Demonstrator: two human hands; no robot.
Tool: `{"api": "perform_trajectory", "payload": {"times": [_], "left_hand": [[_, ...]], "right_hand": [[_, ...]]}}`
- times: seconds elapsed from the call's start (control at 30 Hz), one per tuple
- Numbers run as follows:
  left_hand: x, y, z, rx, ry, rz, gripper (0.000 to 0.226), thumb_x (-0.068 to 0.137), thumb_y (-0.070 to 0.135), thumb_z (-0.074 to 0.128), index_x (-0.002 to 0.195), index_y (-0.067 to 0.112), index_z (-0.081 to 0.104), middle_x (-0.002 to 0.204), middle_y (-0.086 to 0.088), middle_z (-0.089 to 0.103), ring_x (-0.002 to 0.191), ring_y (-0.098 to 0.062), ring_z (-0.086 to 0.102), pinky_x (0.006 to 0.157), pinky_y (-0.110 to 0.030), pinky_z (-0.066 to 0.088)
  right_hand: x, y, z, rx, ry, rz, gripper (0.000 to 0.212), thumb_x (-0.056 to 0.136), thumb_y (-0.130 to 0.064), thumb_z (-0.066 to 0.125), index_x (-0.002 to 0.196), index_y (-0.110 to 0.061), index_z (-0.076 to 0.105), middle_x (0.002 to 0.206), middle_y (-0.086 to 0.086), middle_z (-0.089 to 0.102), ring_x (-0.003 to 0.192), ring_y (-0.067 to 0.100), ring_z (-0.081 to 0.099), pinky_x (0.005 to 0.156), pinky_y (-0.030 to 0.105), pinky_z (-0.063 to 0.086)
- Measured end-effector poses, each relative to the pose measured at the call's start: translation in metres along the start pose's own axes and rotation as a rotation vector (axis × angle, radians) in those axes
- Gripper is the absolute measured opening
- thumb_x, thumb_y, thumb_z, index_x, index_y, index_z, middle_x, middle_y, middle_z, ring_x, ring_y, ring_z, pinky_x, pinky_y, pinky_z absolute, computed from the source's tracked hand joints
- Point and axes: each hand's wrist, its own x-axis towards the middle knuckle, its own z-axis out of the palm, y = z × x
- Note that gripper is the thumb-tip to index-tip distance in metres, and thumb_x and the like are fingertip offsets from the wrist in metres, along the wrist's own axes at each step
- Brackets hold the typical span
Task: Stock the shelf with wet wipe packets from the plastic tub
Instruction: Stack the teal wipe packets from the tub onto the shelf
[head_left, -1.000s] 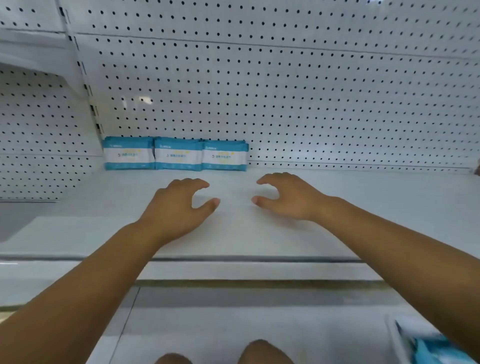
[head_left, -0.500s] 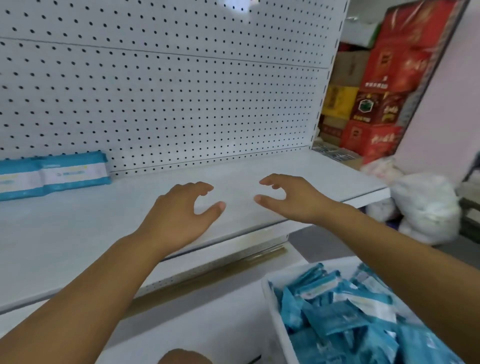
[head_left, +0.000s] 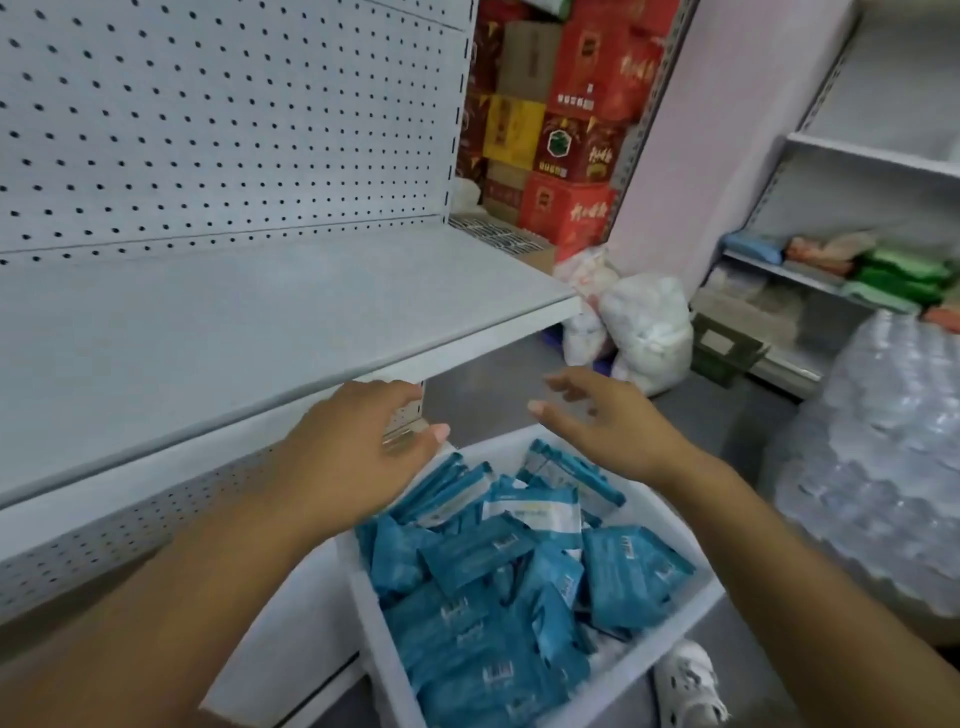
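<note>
Left hand (head_left: 358, 457) and right hand (head_left: 618, 431) apart, empty, over tub (head_left: 382, 649); packets (head_left: 483, 561) likely light, soft, slick: grip across flat faces.

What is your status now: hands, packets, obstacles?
Left hand and right hand open, empty, at the tub. Packets inside, none picked. Nothing in the way.

Wet wipe packets (head_left: 498, 587) fill the plastic tub (head_left: 382, 654) at lower centre (below the shelf (head_left: 234, 322) at left); stacked cartons (head_left: 566, 119) stand upper centre.

Plastic tub (head_left: 382, 649) (near end) off-frame
</note>
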Motion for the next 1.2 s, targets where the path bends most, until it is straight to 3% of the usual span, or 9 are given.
{"api": "perform_trajectory", "payload": {"times": [0.1, 0.23, 0.4, 0.53, 0.67, 0.8, 0.9, 1.1, 1.2], "left_hand": [[-0.007, -0.004, 0.039, -0.041, -0.035, -0.022, 0.046, 0.095, 0.056, 0.055, 0.134, 0.033, 0.058, 0.131, 0.011, 0.06, 0.117, -0.012, 0.054, 0.093, -0.031, 0.044], [-0.025, -0.021, 0.093, -0.072, -0.037, -0.085, 0.031, 0.095, 0.045, 0.062, 0.118, 0.024, 0.067, 0.111, 0.003, 0.066, 0.107, -0.021, 0.058, 0.084, -0.032, 0.045], [-0.05, -0.051, 0.145, 0.05, -0.103, -0.09, 0.061, 0.091, 0.062, 0.038, 0.133, 0.024, 0.06, 0.137, -0.004, 0.061, 0.134, -0.027, 0.049, 0.114, -0.048, 0.035], [-0.064, -0.06, 0.162, 0.157, -0.108, -0.113, 0.064, 0.095, 0.058, 0.03, 0.138, 0.019, 0.058, 0.147, -0.004, 0.055, 0.143, -0.024, 0.041, 0.123, -0.052, 0.014], [-0.07, -0.061, 0.166, 0.211, -0.105, -0.089, 0.066, 0.098, 0.057, 0.021, 0.135, 0.019, 0.06, 0.145, -0.003, 0.057, 0.143, -0.025, 0.042, 0.123, -0.051, 0.01], [-0.07, -0.061, 0.167, 0.219, -0.095, -0.086, 0.064, 0.1, 0.055, 0.018, 0.132, 0.022, 0.062, 0.145, 0.001, 0.058, 0.144, -0.022, 0.04, 0.123, -0.05, 0.007], [-0.071, -0.062, 0.167, 0.224, -0.091, -0.083, 0.064, 0.101, 0.054, 0.017, 0.133, 0.023, 0.063, 0.146, 0.001, 0.056, 0.145, -0.021, 0.038, 0.123, -0.049, 0.005], [-0.07, -0.061, 0.168, 0.146, -0.062, -0.075, 0.063, 0.1, 0.055, 0.019, 0.13, 0.022, 0.064, 0.143, 0.003, 0.058, 0.145, -0.02, 0.038, 0.123, -0.051, 0.004], [-0.071, -0.055, 0.166, 0.017, -0.01, -0.01, 0.049, 0.099, 0.052, 0.035, 0.121, 0.023, 0.069, 0.132, 0.007, 0.065, 0.138, -0.018, 0.044, 0.123, -0.053, 0.008]], "right_hand": [[-0.019, 0.033, 0.014, 0.029, -0.031, 0.122, 0.049, 0.09, -0.056, 0.063, 0.127, -0.024, 0.063, 0.121, -0.013, 0.064, 0.109, 0.004, 0.059, 0.095, 0.026, 0.048], [-0.048, 0.053, 0.047, 0.081, -0.067, 0.187, 0.036, 0.091, -0.05, 0.067, 0.11, -0.02, 0.072, 0.103, -0.013, 0.071, 0.093, -0.001, 0.064, 0.08, 0.01, 0.046], [-0.086, 0.057, 0.085, 0.143, -0.163, 0.234, 0.025, 0.092, -0.045, 0.068, 0.091, -0.021, 0.074, 0.086, -0.009, 0.073, 0.079, 0.002, 0.065, 0.072, 0.017, 0.051], [-0.107, 0.056, 0.105, 0.124, -0.188, 0.31, 0.026, 0.093, -0.044, 0.066, 0.088, -0.019, 0.072, 0.078, -0.009, 0.07, 0.072, 0.003, 0.063, 0.063, 0.011, 0.045], [-0.117, 0.052, 0.121, 0.188, -0.206, 0.394, 0.026, 0.093, -0.043, 0.067, 0.08, -0.021, 0.068, 0.07, -0.004, 0.07, 0.068, 0.011, 0.069, 0.072, 0.031, 0.057], [-0.119, 0.044, 0.132, 0.201, -0.181, 0.458, 0.033, 0.084, -0.048, 0.076, 0.083, -0.016, 0.071, 0.073, 0.0, 0.071, 0.065, 0.012, 0.066, 0.064, 0.025, 0.055], [-0.119, 0.039, 0.139, 0.228, -0.151, 0.451, 0.037, 0.079, -0.043, 0.082, 0.076, -0.01, 0.067, 0.065, -0.002, 0.06, 0.056, 0.009, 0.05, 0.054, 0.021, 0.043], [-0.118, 0.04, 0.143, 0.356, -0.171, 0.49, 0.039, 0.087, -0.027, 0.077, 0.069, 0.0, 0.056, 0.064, 0.004, 0.051, 0.057, 0.011, 0.044, 0.057, 0.029, 0.042], [-0.118, 0.044, 0.14, 0.463, -0.167, 0.509, 0.044, 0.088, -0.027, 0.075, 0.077, 0.009, 0.054, 0.068, 0.008, 0.049, 0.062, 0.017, 0.046, 0.061, 0.032, 0.043]]}}
